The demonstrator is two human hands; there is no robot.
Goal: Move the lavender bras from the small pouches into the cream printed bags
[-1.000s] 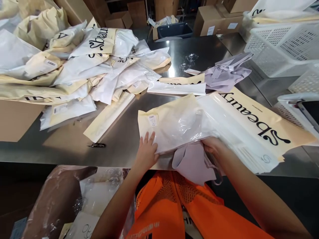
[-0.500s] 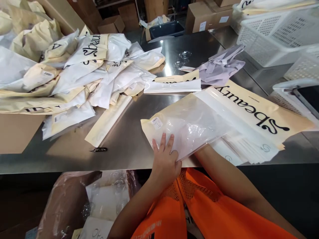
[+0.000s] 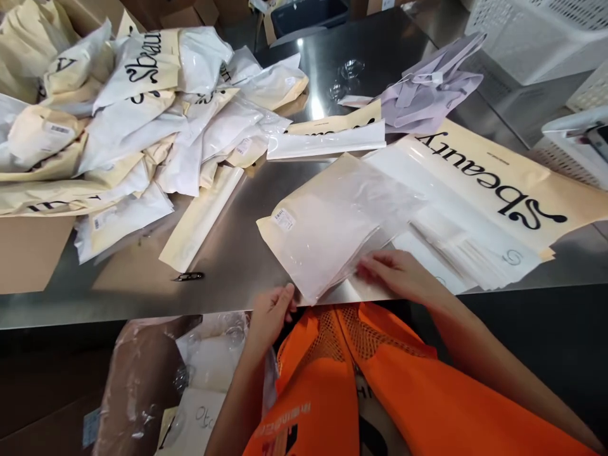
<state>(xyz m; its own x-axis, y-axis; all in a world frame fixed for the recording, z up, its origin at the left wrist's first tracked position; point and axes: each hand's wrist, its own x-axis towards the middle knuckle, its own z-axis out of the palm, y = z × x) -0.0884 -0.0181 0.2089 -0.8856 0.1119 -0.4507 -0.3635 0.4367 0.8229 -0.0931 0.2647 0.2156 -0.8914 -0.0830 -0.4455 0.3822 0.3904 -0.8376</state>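
A clear-fronted plastic packaging bag (image 3: 327,215) with cream backing and a small barcode label (image 3: 284,219) lies flat at the table's front edge. At the bag's lower right side, my right hand (image 3: 399,273) pinches its transparent edge between thumb and fingers. My left hand (image 3: 273,313) is closed at the table edge, just left of the bag's near corner and apart from it; its curled fingertips are partly hidden. A stack of flat bags with black "Sbeauty" lettering (image 3: 494,180) lies to the right of the bag.
Filled bags (image 3: 137,126) are heaped at the left over a cardboard box (image 3: 35,253). Thread snips (image 3: 189,277) and a folded cream bag (image 3: 202,218) lie on the metal table (image 3: 237,266). Lilac fabric (image 3: 427,88) lies farther back, near white baskets (image 3: 527,44).
My left hand has left the bag's surface and moved down left to the table edge. My right hand has come out from beneath the bag to its lower right edge. The bag looks flatter.
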